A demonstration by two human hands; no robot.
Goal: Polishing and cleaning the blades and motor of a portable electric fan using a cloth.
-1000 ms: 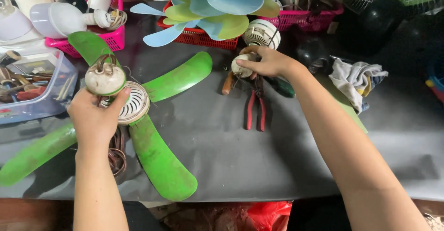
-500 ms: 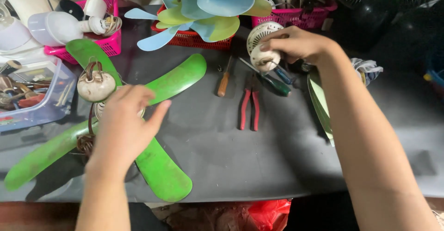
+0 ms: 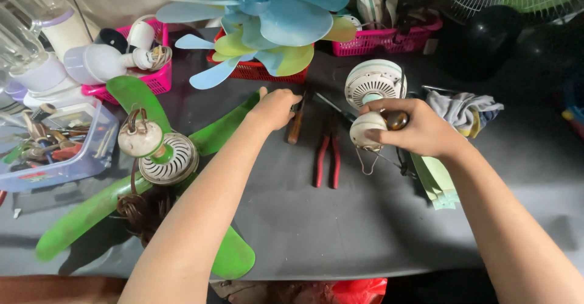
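Observation:
My right hand (image 3: 420,132) is closed around a small cream round fan part (image 3: 367,129) with a thin wire loop hanging under it. It hovers just below a white vented fan housing (image 3: 374,82). My left hand (image 3: 277,108) reaches across the grey table, fingers curled against the upper end of a wooden-handled screwdriver (image 3: 295,132). Whether it grips the screwdriver is hidden by the hand. Red-handled pliers (image 3: 326,156) lie between the two hands. A green three-blade fan (image 3: 79,216) with a white vented hub (image 3: 170,160) and a cream cap (image 3: 140,137) lies under my left forearm.
A red basket (image 3: 258,73) holds blue and yellow fan blades at the back. Pink baskets (image 3: 155,79) stand at back left and right. A clear box of tools (image 3: 91,158) is at the left, with a grey cloth (image 3: 462,109) and a pale green blade (image 3: 435,182) on the right.
My left hand has let go of the cream cap on the green fan and moved right to the screwdriver. My right hand lifted the small cream part and brought it nearer.

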